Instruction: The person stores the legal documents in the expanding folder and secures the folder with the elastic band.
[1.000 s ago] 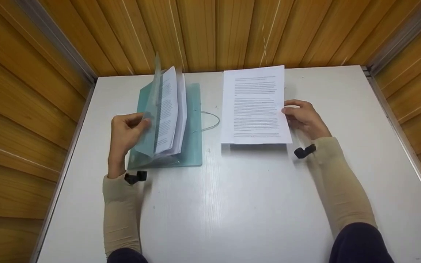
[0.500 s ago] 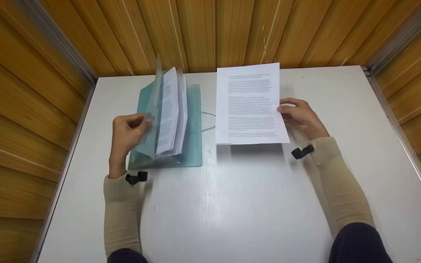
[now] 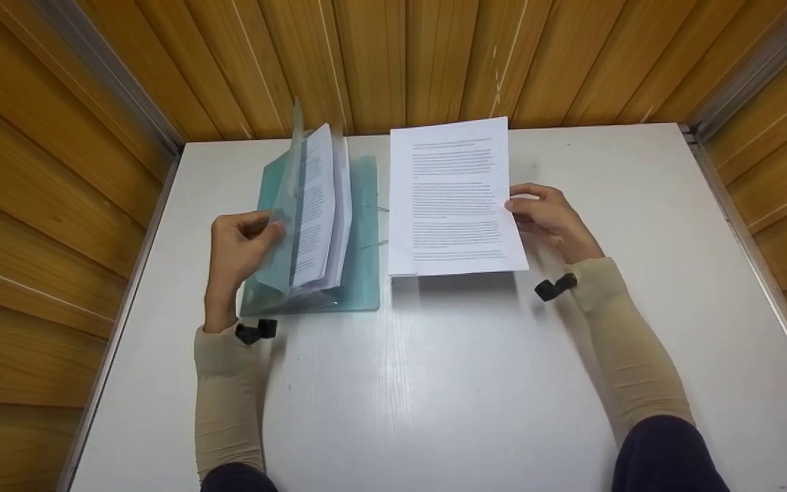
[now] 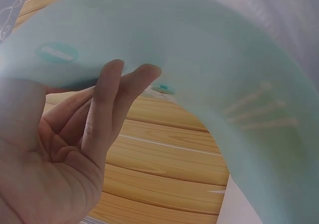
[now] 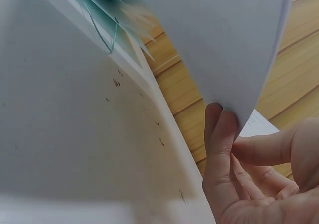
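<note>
My left hand (image 3: 236, 249) pinches the raised, see-through front cover of a teal plastic folder (image 3: 364, 273) by its left edge. Inside the folder, white printed sheets (image 3: 315, 212) stand partly upright behind the cover. In the left wrist view the cover (image 4: 199, 45) bends in a broad curve over the fingers. My right hand (image 3: 547, 215) pinches a stack of printed paper (image 3: 451, 198) at its right edge, between thumb and fingers. The stack is held over the table, its left edge close beside the folder. In the right wrist view the paper's blank back (image 5: 219, 45) shows above the fingertips.
A thin elastic cord (image 5: 102, 40) loops out from the folder's right side, partly hidden by the paper in the head view. The white table (image 3: 393, 383) is bounded by wooden plank walls (image 3: 427, 61) at the back and sides.
My right hand has moved left with the paper stack, bringing it nearer the folder and over the elastic cord. The left hand and the folder cover have stayed almost still.
</note>
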### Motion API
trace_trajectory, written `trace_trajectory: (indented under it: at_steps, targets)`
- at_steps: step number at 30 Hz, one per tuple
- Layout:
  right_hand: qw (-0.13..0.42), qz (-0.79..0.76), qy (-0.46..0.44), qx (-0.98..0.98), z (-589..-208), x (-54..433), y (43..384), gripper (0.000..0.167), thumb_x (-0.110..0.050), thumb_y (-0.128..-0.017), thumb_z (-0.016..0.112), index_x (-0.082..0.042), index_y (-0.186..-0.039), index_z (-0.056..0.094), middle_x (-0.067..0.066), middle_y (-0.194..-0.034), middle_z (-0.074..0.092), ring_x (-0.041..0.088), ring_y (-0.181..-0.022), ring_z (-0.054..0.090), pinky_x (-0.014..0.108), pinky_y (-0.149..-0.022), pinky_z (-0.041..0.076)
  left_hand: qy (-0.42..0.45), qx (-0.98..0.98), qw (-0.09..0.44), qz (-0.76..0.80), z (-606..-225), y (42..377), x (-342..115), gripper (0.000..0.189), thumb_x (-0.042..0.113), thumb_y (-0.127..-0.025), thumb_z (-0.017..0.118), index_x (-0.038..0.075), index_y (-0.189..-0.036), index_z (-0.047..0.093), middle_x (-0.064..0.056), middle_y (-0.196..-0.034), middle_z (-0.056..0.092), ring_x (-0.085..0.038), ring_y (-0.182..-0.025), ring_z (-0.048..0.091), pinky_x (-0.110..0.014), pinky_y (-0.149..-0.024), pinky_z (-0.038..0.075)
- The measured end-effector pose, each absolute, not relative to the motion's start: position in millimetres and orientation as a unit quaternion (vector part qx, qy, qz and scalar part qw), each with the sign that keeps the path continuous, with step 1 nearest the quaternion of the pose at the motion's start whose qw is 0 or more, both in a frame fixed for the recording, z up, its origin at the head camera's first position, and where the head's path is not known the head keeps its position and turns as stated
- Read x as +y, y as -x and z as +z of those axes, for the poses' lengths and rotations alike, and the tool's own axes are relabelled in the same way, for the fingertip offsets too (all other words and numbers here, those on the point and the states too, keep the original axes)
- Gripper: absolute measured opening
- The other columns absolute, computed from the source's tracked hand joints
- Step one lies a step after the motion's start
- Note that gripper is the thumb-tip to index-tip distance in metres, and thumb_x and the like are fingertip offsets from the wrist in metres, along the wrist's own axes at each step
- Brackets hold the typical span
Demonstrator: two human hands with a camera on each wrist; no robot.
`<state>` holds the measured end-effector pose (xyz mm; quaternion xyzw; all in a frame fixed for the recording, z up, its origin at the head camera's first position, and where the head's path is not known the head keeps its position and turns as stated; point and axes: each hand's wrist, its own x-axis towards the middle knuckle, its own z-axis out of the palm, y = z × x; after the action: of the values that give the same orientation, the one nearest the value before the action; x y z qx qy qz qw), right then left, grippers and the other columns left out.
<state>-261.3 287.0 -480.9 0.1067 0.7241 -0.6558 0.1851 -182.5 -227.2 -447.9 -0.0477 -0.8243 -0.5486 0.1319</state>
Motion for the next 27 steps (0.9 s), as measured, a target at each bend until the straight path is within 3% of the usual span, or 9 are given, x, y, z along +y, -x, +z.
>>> trace_trajectory:
  at_steps: [11, 27]
  targets:
    - [0.188, -0.670, -0.097, 0.711, -481.4, 268.6, 262.5, 0.039, -0.008, -0.104, 0.067, -0.004, -0.142, 0.059, 0.001, -0.106, 0.079, 0.015, -0.092, 0.078, 0.029, -0.079, 0.062, 0.043, -0.827, 0.134, -0.545, -448.5, 184.2, -227.0, 0.021, -0.003, -0.091, 0.076, -0.004, -0.111, 0.082, -0.023, -0.100, 0.080, 0.000, -0.073, 0.072, -0.016, -0.066, 0.055]
    - [0.196, -0.684, -0.099, 0.696, -487.6, 245.2, 262.8, 0.033, -0.003, -0.102, 0.067, -0.004, -0.135, 0.063, 0.004, -0.104, 0.079, 0.017, -0.088, 0.077, 0.030, -0.076, 0.062, 0.051, -0.818, 0.133, -0.558, -445.2, 183.4, -225.8, 0.020, -0.001, -0.092, 0.076, -0.003, -0.111, 0.082, -0.022, -0.097, 0.080, -0.007, -0.073, 0.072, -0.018, -0.065, 0.056]
